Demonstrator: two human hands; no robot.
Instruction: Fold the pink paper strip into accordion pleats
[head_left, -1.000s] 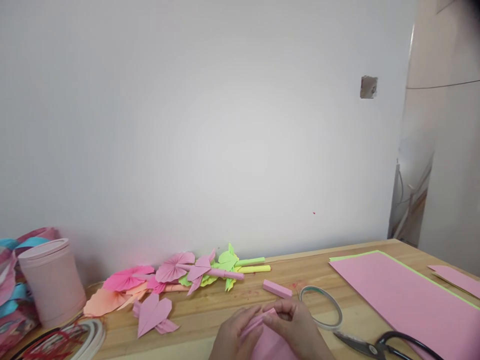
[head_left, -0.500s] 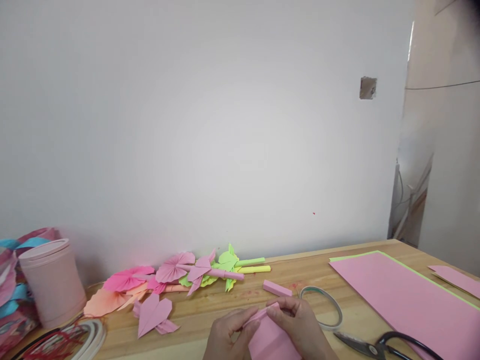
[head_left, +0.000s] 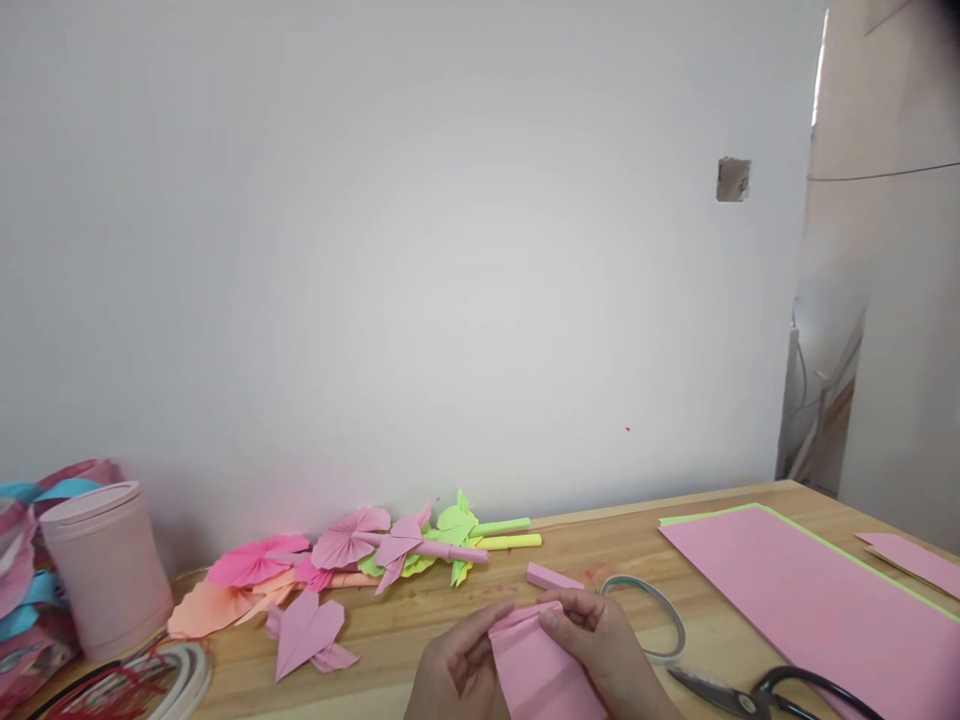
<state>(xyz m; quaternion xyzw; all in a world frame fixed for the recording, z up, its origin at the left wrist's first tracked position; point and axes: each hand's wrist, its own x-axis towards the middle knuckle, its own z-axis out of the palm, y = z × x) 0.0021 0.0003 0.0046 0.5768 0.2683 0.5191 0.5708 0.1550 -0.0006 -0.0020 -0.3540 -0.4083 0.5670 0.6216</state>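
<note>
Right hand (head_left: 600, 645) pinches pink paper (head_left: 546, 670) pointing lengthwise to the wall (head_left: 480, 250), fold (head_left: 525, 619) foremost; left hand (head_left: 457, 665), grip unclear.

This is a papercraft corner in a plain room — in a home or a small workshop, the view cannot settle which. A wooden tabletop (head_left: 390, 660) runs along a white wall (head_left: 450, 250), where a rough square hole (head_left: 733, 180) looks unfinished. Folded paper flowers (head_left: 351, 540), black-handled scissors (head_left: 741, 702), a thin roll of tape (head_left: 666, 657) and pink paper sheets (head_left: 817, 610) — craft supplies — are on it.
</note>
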